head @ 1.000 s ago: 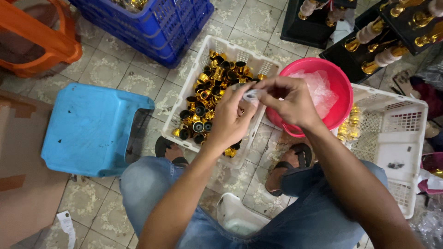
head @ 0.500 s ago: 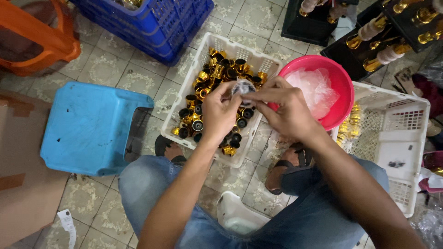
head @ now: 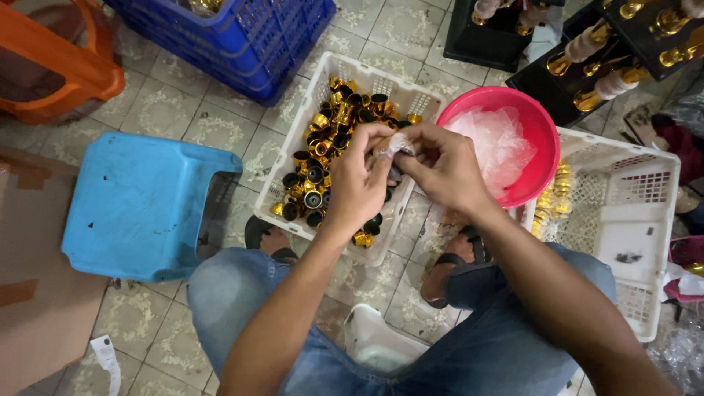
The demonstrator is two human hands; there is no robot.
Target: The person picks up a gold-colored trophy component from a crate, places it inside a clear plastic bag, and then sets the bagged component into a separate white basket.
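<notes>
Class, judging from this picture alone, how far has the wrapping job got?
Done: some gold pieces lie in the right basket. In hand: left hand and right hand wrap one small piece in clear plastic. Left: many gold and black caps fill the middle basket.

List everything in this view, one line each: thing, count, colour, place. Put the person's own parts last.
small wrapped piece: one, whitish film around it, pinched between both hands
white basket: one, under the hands, holding many gold and black caps
pink bowl: one, right of the hands, with clear plastic film inside
second white basket: one, far right, some gold pieces at its left end
blue stool: one, left
blue crate: one, top
orange chair: one, top left
black trays: count unclear, top right, holding gold-tipped parts
left hand: one, on the wrapped piece
right hand: one, on the wrapped piece
</notes>
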